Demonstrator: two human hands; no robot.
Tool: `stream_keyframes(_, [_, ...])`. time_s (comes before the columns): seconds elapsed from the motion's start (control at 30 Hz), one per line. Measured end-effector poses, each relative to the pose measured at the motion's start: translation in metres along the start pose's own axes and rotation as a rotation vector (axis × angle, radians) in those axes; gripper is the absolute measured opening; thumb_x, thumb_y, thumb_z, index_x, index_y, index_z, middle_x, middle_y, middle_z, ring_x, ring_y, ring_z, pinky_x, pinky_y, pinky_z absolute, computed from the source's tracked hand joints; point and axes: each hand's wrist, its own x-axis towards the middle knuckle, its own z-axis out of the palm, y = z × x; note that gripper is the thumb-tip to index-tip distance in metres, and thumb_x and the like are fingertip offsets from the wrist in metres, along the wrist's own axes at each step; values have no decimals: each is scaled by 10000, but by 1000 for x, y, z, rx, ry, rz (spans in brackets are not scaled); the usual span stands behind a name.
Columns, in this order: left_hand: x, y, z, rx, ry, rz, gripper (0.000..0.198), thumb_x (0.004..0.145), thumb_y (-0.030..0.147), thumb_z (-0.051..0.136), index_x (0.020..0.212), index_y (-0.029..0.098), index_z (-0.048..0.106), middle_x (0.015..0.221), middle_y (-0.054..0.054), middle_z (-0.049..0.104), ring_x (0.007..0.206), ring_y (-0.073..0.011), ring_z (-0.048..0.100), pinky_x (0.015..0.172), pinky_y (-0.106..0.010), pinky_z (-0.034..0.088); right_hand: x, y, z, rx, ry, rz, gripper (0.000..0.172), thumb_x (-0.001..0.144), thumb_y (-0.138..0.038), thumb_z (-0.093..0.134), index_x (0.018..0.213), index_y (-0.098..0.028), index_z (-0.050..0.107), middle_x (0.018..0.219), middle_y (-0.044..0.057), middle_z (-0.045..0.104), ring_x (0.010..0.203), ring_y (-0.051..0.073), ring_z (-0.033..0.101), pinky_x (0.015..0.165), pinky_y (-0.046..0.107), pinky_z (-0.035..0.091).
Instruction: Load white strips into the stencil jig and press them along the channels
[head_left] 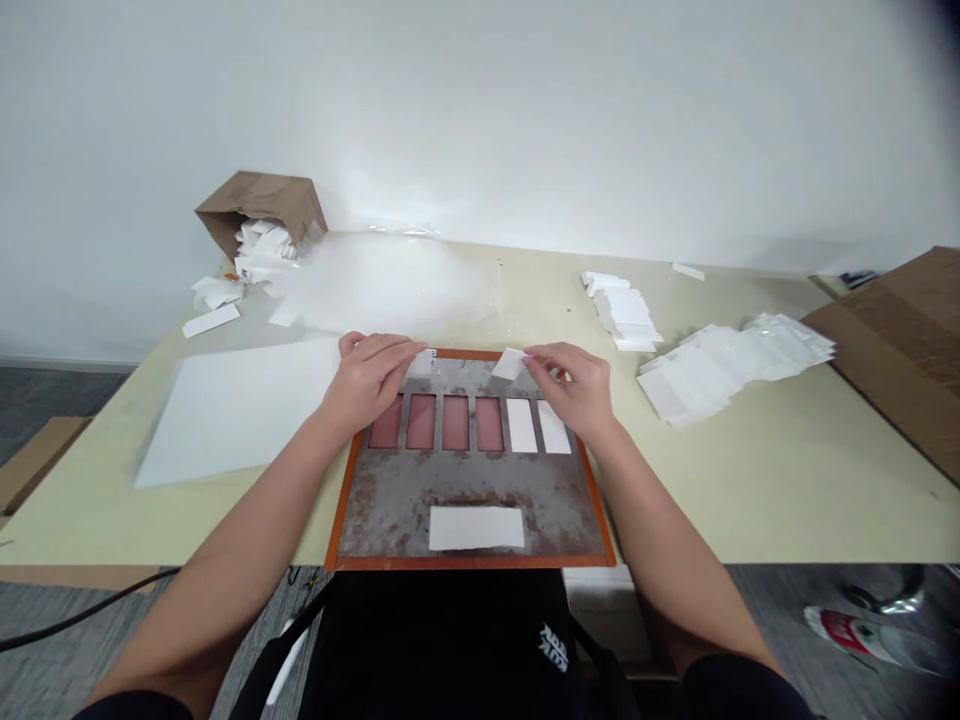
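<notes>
The right hand (579,388) pinches a small white card (510,363) between thumb and fingers (541,356), holding it tilted just above the upper edge of the slotted plate (390,510), a mottled grey metal sheet with an orange rim that lies on the pale worktop (787,480) directly before the person; the left hand (369,385) rests on the plate's upper left corner with its fingers bent and their tips touching a second card (422,362), though whether they grip it or only press on it cannot be told; this hand also covers the top of the leftmost slot; the plate has a row of six upright slots, the four reddish slots (439,422) on the left bare and the two on the right filled with white inserts (522,425), the right hand lying just beside the outer one; a wide white strip (476,527) lies flat near the plate's near edge; left of the plate lies a large white sheet (240,405); beyond it a cardboard box (262,200) lies tipped on its side, spilling white slips (262,248) beside a sheet of clear film (375,280); to the right, well apart from the plate, are a stack of cards (626,315), a fanned pile of clear sleeves (735,365) and flattened cardboard (900,340); on the floor a shoe (855,630) shows at the right and a black cable (75,615) at the left.
</notes>
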Motion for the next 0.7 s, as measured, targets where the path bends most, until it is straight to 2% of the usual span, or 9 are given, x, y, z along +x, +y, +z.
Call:
stream_keyframes(0.1, [1, 0, -1, -17, 37, -45, 224, 977, 241, 480, 1016, 244, 700, 981, -32, 772, 889, -173, 700, 812, -369, 363, -1, 2, 1, 5, -4, 52, 186, 914, -339, 582, 930, -227, 729, 828, 41, 737, 637, 143, 626, 566, 281, 501])
stream_keyframes(0.23, [1, -1, -1, -13, 29, -19, 209, 967, 225, 509, 947, 255, 715, 955, -18, 767, 882, -167, 699, 801, -377, 339, -1, 2, 1, 33, -2, 120, 196, 886, -372, 608, 938, -230, 732, 865, 45, 743, 627, 140, 612, 574, 288, 493])
stream_keyframes(0.33, [1, -1, -1, -2, 48, -55, 209, 958, 233, 524, 940, 261, 730, 989, -32, 742, 893, -168, 686, 800, -380, 343, 0, -4, -1, 165, -21, 270, 191, 843, -391, 653, 866, -218, 730, 825, 37, 729, 589, 124, 565, 547, 278, 450])
stream_keyframes(0.47, [2, -2, 0, -19, 57, -118, 226, 950, 221, 520, 943, 260, 743, 946, -32, 722, 859, -166, 671, 807, -381, 382, 2, -11, -4, 484, -295, 576, 253, 747, -422, 735, 837, -186, 720, 759, 23, 699, 538, 91, 493, 484, 243, 371])
stream_keyframes(0.57, [3, -2, 0, -152, 73, -180, 215, 938, 240, 530, 951, 246, 744, 945, -38, 722, 852, -169, 660, 790, -360, 449, 2, -14, -4, 593, -490, 754, 273, 711, -416, 758, 835, -178, 708, 674, -9, 641, 491, 62, 411, 443, 219, 296])
stream_keyframes(0.7, [5, 4, -1, -413, 84, -276, 154, 891, 279, 601, 925, 230, 743, 929, -36, 732, 875, -180, 657, 819, -339, 509, 2, -15, -2, 611, -573, 855, 255, 682, -384, 764, 812, -181, 682, 635, -37, 587, 479, 50, 370, 424, 206, 243])
